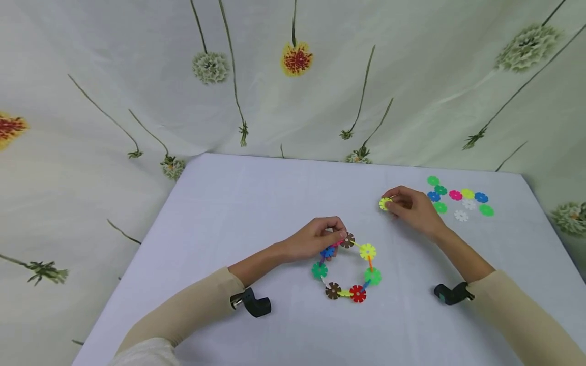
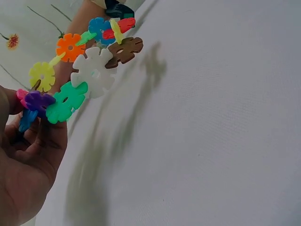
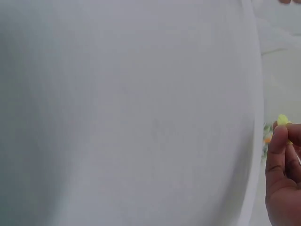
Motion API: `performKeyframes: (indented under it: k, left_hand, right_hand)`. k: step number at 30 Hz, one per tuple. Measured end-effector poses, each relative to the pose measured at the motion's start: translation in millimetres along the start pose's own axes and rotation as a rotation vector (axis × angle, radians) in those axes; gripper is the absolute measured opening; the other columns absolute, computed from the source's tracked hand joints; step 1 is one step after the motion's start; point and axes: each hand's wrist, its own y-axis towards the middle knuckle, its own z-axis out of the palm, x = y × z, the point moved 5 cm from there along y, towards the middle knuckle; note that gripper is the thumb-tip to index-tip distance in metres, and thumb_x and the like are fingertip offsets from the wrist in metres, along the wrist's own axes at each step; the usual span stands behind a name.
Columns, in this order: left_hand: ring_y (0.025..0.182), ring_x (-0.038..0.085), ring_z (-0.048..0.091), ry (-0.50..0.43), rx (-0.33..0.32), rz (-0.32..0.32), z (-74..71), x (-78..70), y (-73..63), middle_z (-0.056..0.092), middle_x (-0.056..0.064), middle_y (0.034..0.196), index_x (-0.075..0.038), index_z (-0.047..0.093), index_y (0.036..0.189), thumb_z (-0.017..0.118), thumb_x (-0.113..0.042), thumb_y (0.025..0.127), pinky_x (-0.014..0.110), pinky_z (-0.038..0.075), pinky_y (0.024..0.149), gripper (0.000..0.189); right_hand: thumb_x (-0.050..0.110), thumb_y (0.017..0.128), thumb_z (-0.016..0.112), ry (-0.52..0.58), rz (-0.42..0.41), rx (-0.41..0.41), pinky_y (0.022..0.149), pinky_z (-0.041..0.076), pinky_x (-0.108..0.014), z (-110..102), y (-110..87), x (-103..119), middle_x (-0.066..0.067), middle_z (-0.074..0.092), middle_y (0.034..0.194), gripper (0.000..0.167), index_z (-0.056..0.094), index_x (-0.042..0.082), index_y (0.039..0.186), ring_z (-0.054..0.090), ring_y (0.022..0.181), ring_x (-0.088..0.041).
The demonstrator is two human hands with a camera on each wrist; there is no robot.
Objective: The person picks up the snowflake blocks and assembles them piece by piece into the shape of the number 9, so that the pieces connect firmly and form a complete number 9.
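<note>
No text, label, brand, number or sign is being shown legibly in any view, whether toward twelve, three, six or nine o'clock.

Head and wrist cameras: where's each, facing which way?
Head: on the head, facing forward and down at the table; left hand, right hand and sleeves show.
Left wrist: on that wrist, facing ring of discs and table; left hand, other forearm show.
Right wrist: on that wrist, facing blurred white surface; right hand, yellow disc at edge.
Head and left wrist share the ring.
</note>
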Motion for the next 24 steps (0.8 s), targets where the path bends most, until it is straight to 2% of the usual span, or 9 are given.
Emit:
performKeyframes:
  k: [4,8,12,17,24]
  left_hand:
    - [0.065,0.012,0.060,-0.009,-0.012,-0.008,-0.2,-0.7,0.5,0.060,0.021,0.097,-0.001,0.063,0.114,0.055,-0.016,0.113,0.021,0.052,0.067,0.017]
    - [0.069,0.010,0.057,0.013,-0.005,-0.003,1.2,-1.0,2.1,0.061,0.010,0.087,0.000,0.064,0.112,0.053,-0.016,0.113,0.021,0.050,0.070,0.019]
    - [0.078,0.009,0.054,0.047,-0.004,0.017,2.3,-1.2,4.8,0.061,0.000,0.086,0.000,0.066,0.109,0.053,-0.015,0.113,0.020,0.047,0.076,0.020]
    - [0.085,0.010,0.055,0.042,0.001,0.023,3.8,-1.4,6.7,0.062,-0.001,0.090,0.001,0.066,0.109,0.053,-0.015,0.112,0.021,0.047,0.081,0.020]
    - [0.086,0.009,0.055,0.042,0.027,0.005,8.0,-4.1,6.3,0.058,-0.003,0.087,0.002,0.066,0.109,0.054,-0.014,0.112,0.020,0.047,0.084,0.020]
  right_hand:
    - [0.017,0.106,0.068,0.121,-0.016,0.055,0.077,0.059,-0.023,10,-16.3,15,-0.019,0.074,0.106,0.023,0.069,0.006,0.127,0.069,0.083,-0.018]
    - [0.016,0.104,0.072,0.152,-0.045,0.086,0.082,0.061,-0.022,20,-32.4,31,-0.015,0.075,0.108,0.021,0.071,0.007,0.123,0.072,0.090,-0.024]
    - [0.013,0.103,0.073,0.183,-0.112,0.127,0.086,0.062,-0.021,29,-46.7,45,-0.012,0.076,0.107,0.015,0.072,0.008,0.117,0.075,0.097,-0.028]
    - [0.011,0.102,0.074,0.176,-0.211,0.169,0.086,0.062,-0.022,38,-60.0,57,-0.007,0.077,0.104,0.012,0.073,0.012,0.113,0.074,0.094,-0.021]
    - [0.007,0.099,0.077,0.124,-0.303,0.133,0.087,0.062,-0.022,42,-68.6,66,-0.001,0.078,0.099,0.012,0.076,0.017,0.105,0.074,0.088,-0.013]
